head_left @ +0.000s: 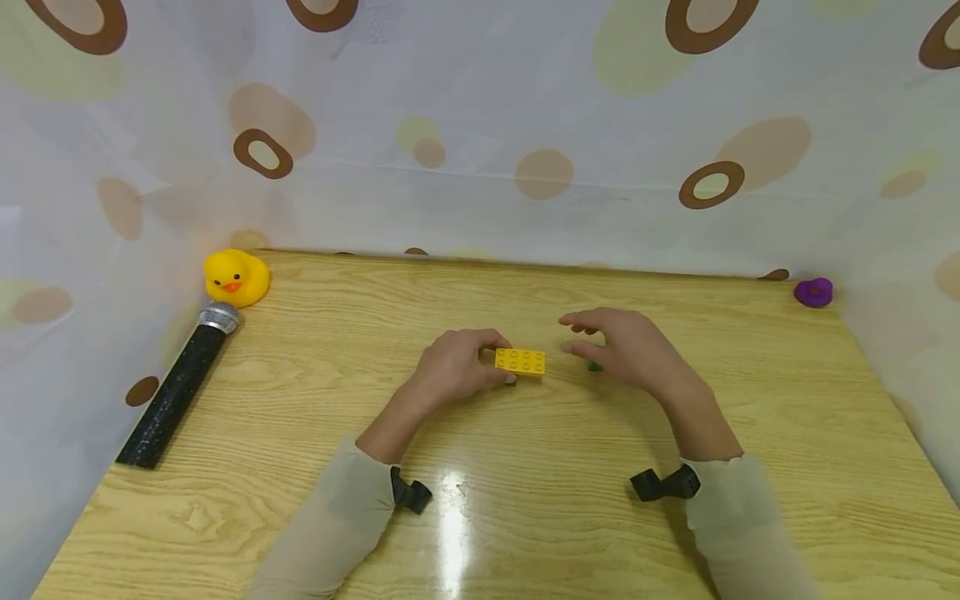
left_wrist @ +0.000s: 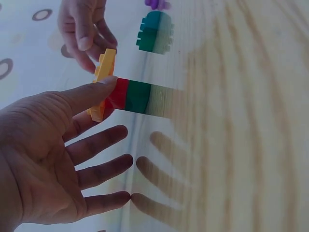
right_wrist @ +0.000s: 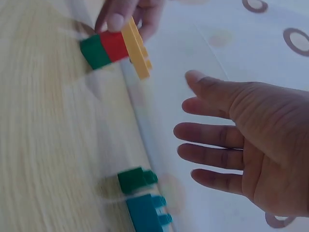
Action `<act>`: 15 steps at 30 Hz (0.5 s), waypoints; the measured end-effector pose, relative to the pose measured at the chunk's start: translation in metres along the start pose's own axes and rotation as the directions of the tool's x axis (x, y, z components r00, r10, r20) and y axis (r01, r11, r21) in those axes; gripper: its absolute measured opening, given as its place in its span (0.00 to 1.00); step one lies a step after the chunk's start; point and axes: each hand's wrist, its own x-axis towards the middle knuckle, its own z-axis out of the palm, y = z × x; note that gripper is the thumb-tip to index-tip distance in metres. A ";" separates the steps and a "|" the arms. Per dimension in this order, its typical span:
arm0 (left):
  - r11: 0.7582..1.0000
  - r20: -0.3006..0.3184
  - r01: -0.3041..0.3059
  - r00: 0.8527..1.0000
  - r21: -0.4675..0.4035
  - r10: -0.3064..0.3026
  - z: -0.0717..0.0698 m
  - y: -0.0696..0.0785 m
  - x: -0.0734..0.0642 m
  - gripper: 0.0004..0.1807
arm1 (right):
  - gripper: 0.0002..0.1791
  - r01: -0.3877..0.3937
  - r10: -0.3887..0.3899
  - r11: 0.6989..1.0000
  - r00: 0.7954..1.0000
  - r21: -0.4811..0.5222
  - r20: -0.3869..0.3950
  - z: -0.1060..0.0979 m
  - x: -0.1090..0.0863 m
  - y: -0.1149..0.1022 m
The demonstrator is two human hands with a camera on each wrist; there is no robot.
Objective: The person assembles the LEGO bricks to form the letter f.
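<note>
My left hand (head_left: 459, 365) pinches a small stack between thumb and index finger, its other fingers spread straight. A flat yellow brick (head_left: 519, 361) with studs lies across the top, jutting out towards the right. Under it come a red brick (right_wrist: 114, 46) and a green brick (right_wrist: 94, 51) at the bottom. To the right of the stack my right hand (head_left: 637, 350) hovers with relaxed fingers and holds nothing. Partly hidden beneath it in the head view, a loose green brick (right_wrist: 134, 180) stands beside a teal brick (right_wrist: 146, 213) on the table.
A yellow rubber duck (head_left: 238, 279) sits at the back left of the wooden table (head_left: 360, 308), touching or close to a black microphone (head_left: 180, 392). A small purple duck-like toy (head_left: 814, 292) is in the back right corner. A patterned curtain (head_left: 480, 108) borders the table's back.
</note>
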 end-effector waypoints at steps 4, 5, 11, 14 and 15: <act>1.000 0.003 0.015 1.000 -0.003 -0.014 0.000 0.000 0.000 0.23 | 0.27 -0.032 0.032 0.999 0.999 -0.011 0.017 -0.008 -0.003 0.016; 1.000 0.003 0.015 1.000 -0.006 -0.015 0.000 -0.001 0.000 0.23 | 0.27 -0.042 0.042 0.999 0.999 -0.009 0.025 -0.008 -0.003 0.021; 1.000 0.000 0.008 1.000 -0.029 -0.008 0.000 -0.003 0.000 0.23 | 0.27 -0.060 0.062 0.998 0.995 -0.024 0.080 -0.008 -0.004 0.042; 1.000 -0.003 -0.001 1.000 -0.027 0.001 0.001 -0.004 0.000 0.23 | 0.27 -0.035 0.041 0.998 0.993 -0.054 0.110 -0.005 -0.003 0.049; 1.000 -0.003 -0.003 1.000 -0.026 0.003 0.001 -0.004 0.000 0.23 | 0.27 -0.023 0.030 0.998 0.992 -0.067 0.118 -0.004 -0.002 0.050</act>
